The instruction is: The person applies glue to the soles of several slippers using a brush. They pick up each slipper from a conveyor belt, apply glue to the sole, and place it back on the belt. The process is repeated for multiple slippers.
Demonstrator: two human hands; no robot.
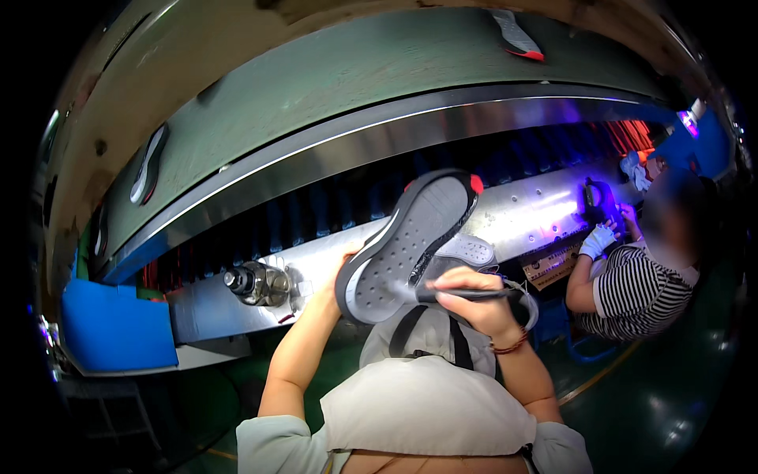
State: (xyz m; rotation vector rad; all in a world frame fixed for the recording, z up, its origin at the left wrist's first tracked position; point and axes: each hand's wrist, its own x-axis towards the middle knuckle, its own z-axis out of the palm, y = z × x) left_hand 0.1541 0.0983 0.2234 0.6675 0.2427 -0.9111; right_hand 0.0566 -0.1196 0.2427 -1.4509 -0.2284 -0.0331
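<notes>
A grey shoe sole (410, 237) with a dark raised rim, red patches at the toe and many small holes is held up in front of me. My left hand (342, 272) grips it from behind at the left edge; most of those fingers are hidden. Between the fingers of my right hand (478, 304) is a brush (466, 295) with a dark handle. Its pale, blurred tip is at the heel part of the sole, near the inner rim. Another light grey sole (474, 251) lies partly behind the held one.
On the metal bench (320, 261) at left stands a clear jar (272, 286) with a dark top. Beyond it runs a green conveyor belt (316, 79), carrying soles, including one at far left (148, 167). A co-worker (639, 288) sits at right, beside a cardboard box (550, 266).
</notes>
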